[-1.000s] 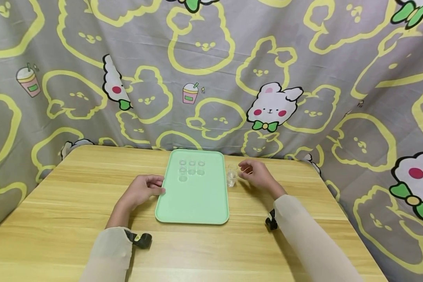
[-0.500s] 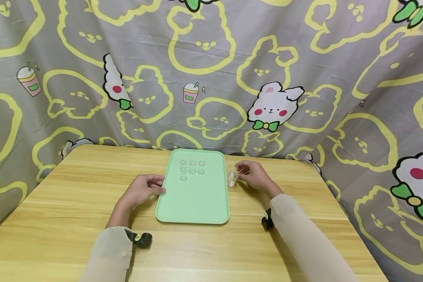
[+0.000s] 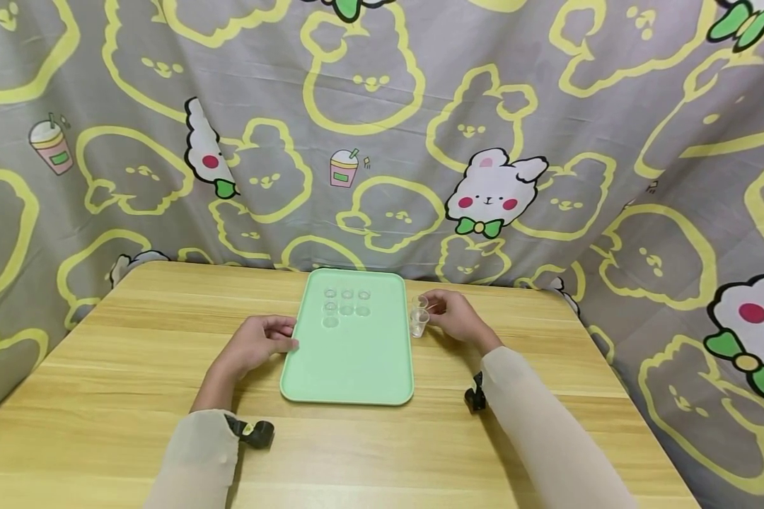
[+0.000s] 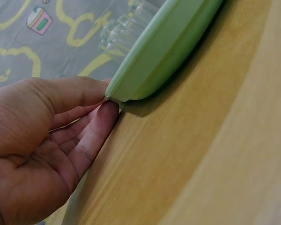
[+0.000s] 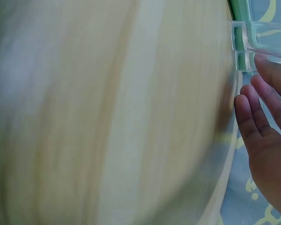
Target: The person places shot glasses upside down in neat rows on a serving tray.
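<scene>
A mint-green tray (image 3: 350, 364) lies on the wooden table, bearing several small clear cups (image 3: 330, 322) in rows at its far left part. My left hand (image 3: 255, 346) pinches the tray's left rim (image 4: 131, 91) between thumb and fingers. Just off the right side of the tray stand more clear cups, one nearer (image 3: 418, 326) and one behind (image 3: 419, 304). My right hand (image 3: 457, 316) is beside them, fingers loosely bent. In the right wrist view, one fingertip (image 5: 261, 60) is right at a cup (image 5: 239, 37), while the other fingers stand away from it.
The wooden table (image 3: 344, 459) runs to a grey patterned curtain (image 3: 382, 170) along its back and right side. A black wrist camera (image 3: 257, 434) sits on the left sleeve, another (image 3: 475, 399) on the right one.
My right hand has moved left, closer to the cups beside the tray. The left hand and the tray have stayed in place.
</scene>
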The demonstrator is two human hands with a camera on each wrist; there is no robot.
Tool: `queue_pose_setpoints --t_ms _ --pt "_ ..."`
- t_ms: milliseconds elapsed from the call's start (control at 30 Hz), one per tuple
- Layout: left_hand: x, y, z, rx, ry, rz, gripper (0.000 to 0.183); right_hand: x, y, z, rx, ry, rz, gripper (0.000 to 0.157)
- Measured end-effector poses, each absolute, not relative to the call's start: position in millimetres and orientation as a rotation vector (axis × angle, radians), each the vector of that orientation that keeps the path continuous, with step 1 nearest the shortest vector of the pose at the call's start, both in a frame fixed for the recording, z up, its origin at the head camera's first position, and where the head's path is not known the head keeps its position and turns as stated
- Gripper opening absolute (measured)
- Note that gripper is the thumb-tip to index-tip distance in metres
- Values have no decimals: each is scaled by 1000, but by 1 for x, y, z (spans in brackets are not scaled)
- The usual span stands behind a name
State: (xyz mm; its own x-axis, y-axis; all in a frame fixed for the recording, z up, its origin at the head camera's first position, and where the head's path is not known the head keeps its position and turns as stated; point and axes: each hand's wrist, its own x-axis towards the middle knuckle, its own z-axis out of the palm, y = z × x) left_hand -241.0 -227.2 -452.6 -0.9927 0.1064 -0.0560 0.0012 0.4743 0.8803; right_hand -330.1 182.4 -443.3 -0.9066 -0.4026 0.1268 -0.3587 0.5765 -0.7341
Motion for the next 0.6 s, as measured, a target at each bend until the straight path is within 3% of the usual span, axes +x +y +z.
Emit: queue_pose_setpoints --t_ms 600 --pt "-239 -227 -452 107 2614 1547 48 -333 182 -448 -615 2696 -1330 24"
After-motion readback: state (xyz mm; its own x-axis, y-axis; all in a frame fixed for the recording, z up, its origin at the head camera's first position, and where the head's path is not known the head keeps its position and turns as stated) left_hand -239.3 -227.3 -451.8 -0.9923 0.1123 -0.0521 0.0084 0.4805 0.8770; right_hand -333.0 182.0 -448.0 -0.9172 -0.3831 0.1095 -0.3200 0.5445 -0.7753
